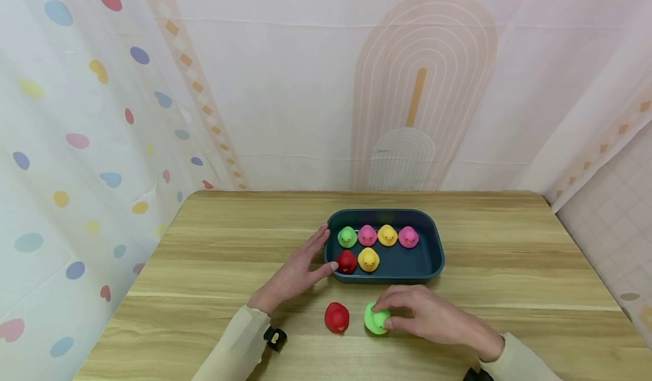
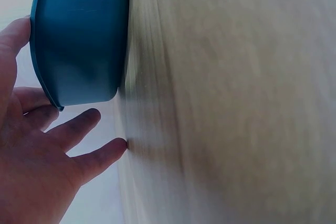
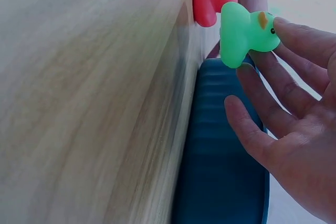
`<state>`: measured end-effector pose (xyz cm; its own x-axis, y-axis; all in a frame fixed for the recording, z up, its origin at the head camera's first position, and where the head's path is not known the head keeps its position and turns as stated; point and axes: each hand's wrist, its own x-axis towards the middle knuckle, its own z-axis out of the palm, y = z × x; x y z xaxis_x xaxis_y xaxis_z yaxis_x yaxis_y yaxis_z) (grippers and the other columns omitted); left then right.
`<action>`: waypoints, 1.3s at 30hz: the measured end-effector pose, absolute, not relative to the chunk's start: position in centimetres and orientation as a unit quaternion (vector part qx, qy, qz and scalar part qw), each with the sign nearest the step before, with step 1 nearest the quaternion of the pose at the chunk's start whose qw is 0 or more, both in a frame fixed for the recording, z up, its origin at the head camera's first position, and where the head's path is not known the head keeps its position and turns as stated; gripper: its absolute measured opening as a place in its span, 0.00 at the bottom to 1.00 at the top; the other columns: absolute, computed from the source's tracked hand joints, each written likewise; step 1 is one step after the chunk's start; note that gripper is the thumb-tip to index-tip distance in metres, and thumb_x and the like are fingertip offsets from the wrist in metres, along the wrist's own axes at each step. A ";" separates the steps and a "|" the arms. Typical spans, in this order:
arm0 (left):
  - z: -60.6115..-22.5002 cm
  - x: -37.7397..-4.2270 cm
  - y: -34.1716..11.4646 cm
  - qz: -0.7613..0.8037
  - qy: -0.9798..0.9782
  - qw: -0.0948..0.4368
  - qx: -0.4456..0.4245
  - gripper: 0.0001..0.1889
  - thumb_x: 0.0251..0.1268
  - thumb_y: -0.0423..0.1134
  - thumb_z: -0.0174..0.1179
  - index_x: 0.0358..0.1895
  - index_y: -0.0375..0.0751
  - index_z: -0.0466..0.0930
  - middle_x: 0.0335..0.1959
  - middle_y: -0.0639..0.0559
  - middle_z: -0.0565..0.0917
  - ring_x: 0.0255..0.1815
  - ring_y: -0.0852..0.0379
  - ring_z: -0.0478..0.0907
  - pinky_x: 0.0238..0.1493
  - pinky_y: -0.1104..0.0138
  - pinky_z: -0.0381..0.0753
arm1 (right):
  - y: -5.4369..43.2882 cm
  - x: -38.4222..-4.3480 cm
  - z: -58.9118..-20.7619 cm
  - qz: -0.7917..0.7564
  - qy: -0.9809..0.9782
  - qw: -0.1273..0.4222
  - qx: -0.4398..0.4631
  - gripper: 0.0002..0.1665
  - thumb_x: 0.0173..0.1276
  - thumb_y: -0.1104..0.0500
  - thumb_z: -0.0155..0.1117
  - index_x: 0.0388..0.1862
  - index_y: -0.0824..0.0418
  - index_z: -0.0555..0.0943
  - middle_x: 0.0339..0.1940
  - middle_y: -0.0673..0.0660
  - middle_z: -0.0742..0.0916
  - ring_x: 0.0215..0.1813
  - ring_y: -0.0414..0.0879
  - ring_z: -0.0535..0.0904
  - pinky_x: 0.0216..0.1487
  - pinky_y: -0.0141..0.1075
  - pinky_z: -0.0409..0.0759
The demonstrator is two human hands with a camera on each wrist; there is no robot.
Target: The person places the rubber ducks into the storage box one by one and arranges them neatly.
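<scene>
My right hand (image 1: 428, 313) pinches a green rubber duck (image 3: 239, 35) by its head between thumb and fingers. In the right wrist view the duck's base looks slightly off the table. Left of it a red rubber duck (image 1: 337, 317) sits on the wood, touched by neither hand. A dark blue rectangular bin (image 1: 438, 256) stands behind them. My left hand (image 1: 297, 268) rests against the bin's left end, fingers spread, with the thumb at the front left corner. In the left wrist view two of its fingers reach below the rim, and the little fingertip is by the tabletop.
Inside the bin, the back row has a green duck (image 1: 347, 237), a pink duck (image 1: 367, 235), a yellow duck (image 1: 387, 235) and another pink duck (image 1: 408, 237). A red duck (image 1: 347, 261) and a yellow duck (image 1: 368, 260) sit in front. A patterned curtain (image 1: 295, 86) hangs behind the wooden table (image 1: 509, 256).
</scene>
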<state>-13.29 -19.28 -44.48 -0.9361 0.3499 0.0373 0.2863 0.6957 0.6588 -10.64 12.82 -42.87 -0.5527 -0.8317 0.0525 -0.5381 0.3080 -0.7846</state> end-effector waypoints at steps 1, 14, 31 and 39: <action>-44.5 -13.3 -19.3 0.350 0.920 0.045 0.173 0.42 0.77 0.56 0.59 0.84 0.41 0.52 0.86 0.54 0.47 0.84 0.45 0.50 0.79 0.45 0.58 | 12.8 -10.6 -42.8 -0.398 0.787 0.186 -0.433 0.16 0.76 0.47 0.65 0.58 0.49 0.87 0.54 0.40 0.86 0.55 0.37 0.80 0.59 0.38 0.82; -44.7 -13.3 -19.4 0.347 0.920 0.044 0.177 0.43 0.76 0.57 0.59 0.84 0.42 0.51 0.86 0.55 0.46 0.84 0.46 0.49 0.79 0.45 0.57 | 12.8 -10.5 -42.2 -0.406 0.793 0.172 -0.421 0.19 0.76 0.46 0.65 0.60 0.51 0.86 0.54 0.41 0.86 0.54 0.38 0.79 0.58 0.41 0.83; -44.7 -13.3 -19.4 0.350 0.918 0.042 0.179 0.43 0.77 0.56 0.59 0.84 0.42 0.52 0.86 0.55 0.47 0.84 0.46 0.49 0.79 0.44 0.57 | 13.1 -11.0 -41.5 -0.425 0.797 0.106 -0.416 0.17 0.77 0.48 0.65 0.59 0.50 0.87 0.54 0.42 0.87 0.54 0.39 0.81 0.55 0.42 0.84; -44.8 -13.3 -19.4 0.353 0.918 0.039 0.176 0.43 0.76 0.57 0.59 0.84 0.42 0.52 0.86 0.55 0.47 0.84 0.46 0.49 0.79 0.42 0.55 | 13.3 -11.3 -41.1 -0.436 0.796 0.081 -0.412 0.14 0.77 0.52 0.66 0.58 0.50 0.87 0.53 0.43 0.87 0.52 0.40 0.81 0.53 0.39 0.85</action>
